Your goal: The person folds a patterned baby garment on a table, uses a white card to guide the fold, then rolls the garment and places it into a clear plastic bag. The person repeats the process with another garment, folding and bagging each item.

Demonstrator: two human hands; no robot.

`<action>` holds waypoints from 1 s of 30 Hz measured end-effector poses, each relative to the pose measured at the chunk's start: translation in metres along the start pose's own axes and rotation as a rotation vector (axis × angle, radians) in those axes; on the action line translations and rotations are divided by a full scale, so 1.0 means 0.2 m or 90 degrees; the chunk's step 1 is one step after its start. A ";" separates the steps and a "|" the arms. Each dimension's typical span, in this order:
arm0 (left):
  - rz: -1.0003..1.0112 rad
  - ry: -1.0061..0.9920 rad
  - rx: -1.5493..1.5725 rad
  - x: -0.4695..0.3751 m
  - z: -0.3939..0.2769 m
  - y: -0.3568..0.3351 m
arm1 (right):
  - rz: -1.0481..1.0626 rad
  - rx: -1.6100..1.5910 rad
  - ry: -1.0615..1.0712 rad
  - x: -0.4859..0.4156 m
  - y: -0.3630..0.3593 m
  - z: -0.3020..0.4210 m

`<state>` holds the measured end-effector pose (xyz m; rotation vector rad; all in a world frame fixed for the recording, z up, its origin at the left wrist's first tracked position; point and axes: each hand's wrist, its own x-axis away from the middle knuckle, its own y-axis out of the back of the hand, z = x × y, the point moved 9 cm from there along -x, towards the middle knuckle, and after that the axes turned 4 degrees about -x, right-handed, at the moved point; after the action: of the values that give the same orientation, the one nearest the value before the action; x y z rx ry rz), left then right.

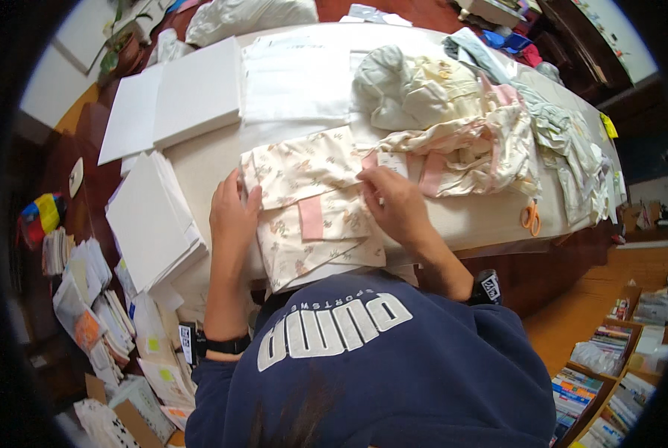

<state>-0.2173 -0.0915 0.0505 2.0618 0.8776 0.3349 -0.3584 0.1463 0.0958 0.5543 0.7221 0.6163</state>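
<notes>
A cream garment with a small floral print and a pink cuff (311, 217) lies folded at the table's near edge, over something white. My left hand (234, 215) rests at its left edge, fingertips on the cloth. At its upper right, my right hand (393, 201) has thumb and fingers closed on the fabric's edge, beside a white paper tag (393, 162). Just right of that hand is a heap of similar floral clothing with pink trim (479, 151). Flat clear plastic packaging (295, 84) lies beyond the folded garment.
White boards or paper stacks (199, 89) stand at the left, with more white sheets (149, 221) nearer me. Pale yellow and grey baby clothes (412, 89) are heaped at the back, and greenish clothes (564, 140) at the right. Orange-handled scissors (530, 218) lie near the table's right front edge.
</notes>
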 end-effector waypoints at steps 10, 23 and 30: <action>-0.038 -0.329 -0.139 0.06 -0.31 -0.05 | -0.143 0.157 0.009 0.01 0.44 -0.16; 0.291 -0.439 -0.084 0.10 -0.54 -0.21 | -0.056 0.558 -0.279 -0.10 0.91 -0.67; 0.228 -0.408 -0.218 0.08 -0.40 -0.27 | -0.226 0.407 -0.282 -0.15 1.10 -0.77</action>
<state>-0.2727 -0.0101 0.0551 1.8202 0.0553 -0.0038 -0.5605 0.3168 0.1547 1.0820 0.5641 -0.0917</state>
